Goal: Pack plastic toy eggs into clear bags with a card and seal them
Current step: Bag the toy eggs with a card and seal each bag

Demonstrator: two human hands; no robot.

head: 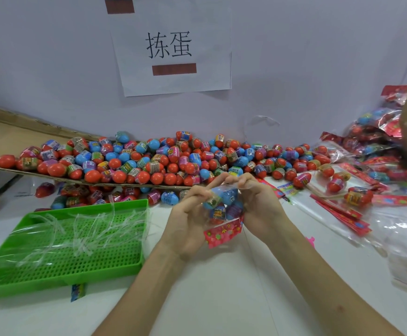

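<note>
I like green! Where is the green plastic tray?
Head view, lower left: the green perforated plastic tray sits left of the left hand, below the pile of colourful plastic eggs.

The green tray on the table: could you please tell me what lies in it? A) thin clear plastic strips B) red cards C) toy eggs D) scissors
A: the green tray holds a tangle of thin clear strips, while the toy eggs lie behind it.

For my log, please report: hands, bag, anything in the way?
Hands: left hand and right hand pinch bag top. Bag holds eggs and red card; seal unclear. Nothing in the way; tray at left.
</note>
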